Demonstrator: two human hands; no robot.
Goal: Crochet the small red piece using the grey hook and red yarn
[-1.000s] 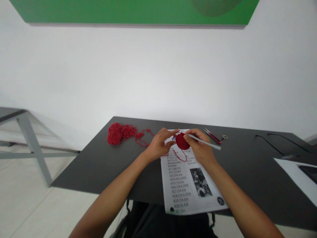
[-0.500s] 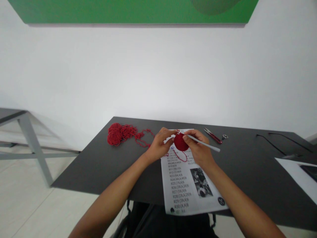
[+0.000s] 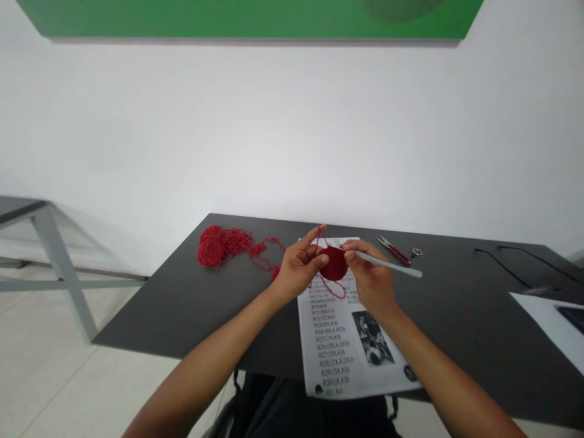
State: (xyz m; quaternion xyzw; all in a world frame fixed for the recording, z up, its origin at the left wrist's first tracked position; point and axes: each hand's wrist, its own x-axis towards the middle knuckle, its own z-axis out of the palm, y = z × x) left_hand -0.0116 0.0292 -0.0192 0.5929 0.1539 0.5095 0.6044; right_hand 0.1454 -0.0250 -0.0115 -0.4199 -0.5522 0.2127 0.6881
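Note:
A round red crochet piece (image 3: 334,264) is pinched at its left edge by my left hand (image 3: 298,264), thumb on the front. The raised left index finger carries a strand of red yarn (image 3: 318,236) that runs down to the piece's top edge. My right hand (image 3: 371,277) grips a pale grey crochet hook (image 3: 392,265) between thumb and fingers, its handle pointing right. The hook's tip is at the top of the piece, too small to make out. A loose red loop hangs below, over a printed pattern sheet (image 3: 335,340).
A ball of red yarn (image 3: 212,246) with tangled strands lies at the table's left. Behind my right hand are red-handled thread snips (image 3: 395,250) with a ring (image 3: 416,252). Eyeglasses (image 3: 524,274) and a white sheet (image 3: 538,316) lie at right on the dark table (image 3: 182,316).
My left index finger has lifted, drawing the yarn up into a taut strand. My right hand and the hook have shifted slightly right, and more of the hook's handle points outward.

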